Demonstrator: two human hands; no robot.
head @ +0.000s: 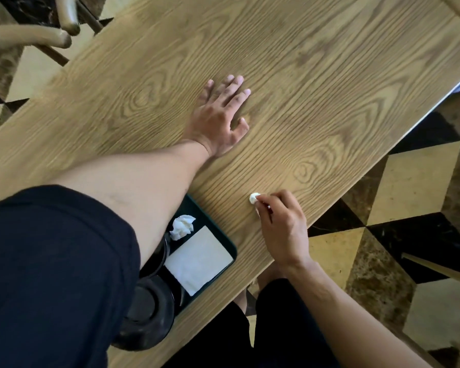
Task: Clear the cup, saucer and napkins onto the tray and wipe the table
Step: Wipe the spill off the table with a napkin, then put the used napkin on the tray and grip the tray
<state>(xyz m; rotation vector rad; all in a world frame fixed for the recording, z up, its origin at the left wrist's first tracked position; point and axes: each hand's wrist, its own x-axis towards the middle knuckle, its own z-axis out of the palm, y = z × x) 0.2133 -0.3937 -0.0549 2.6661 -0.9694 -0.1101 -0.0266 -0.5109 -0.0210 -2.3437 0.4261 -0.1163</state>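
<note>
Napkin wad [253,198] pinched at right grip [260,205] fingertips (on table [329,88]).

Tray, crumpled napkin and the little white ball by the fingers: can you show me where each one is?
tray [230,244], head view, on its dark green rim at the corner.
crumpled napkin [182,226], head view, on the middle of the white wad on the tray.
little white ball [253,198], head view, on the paper at the right hand's fingertips.

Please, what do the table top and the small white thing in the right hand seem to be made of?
The table top looks like wood or wood-look laminate: bold oak-like grain, smooth matte finish. The white wad, pinched in the right hand, looks like crumpled tissue paper: soft and matte.
</note>
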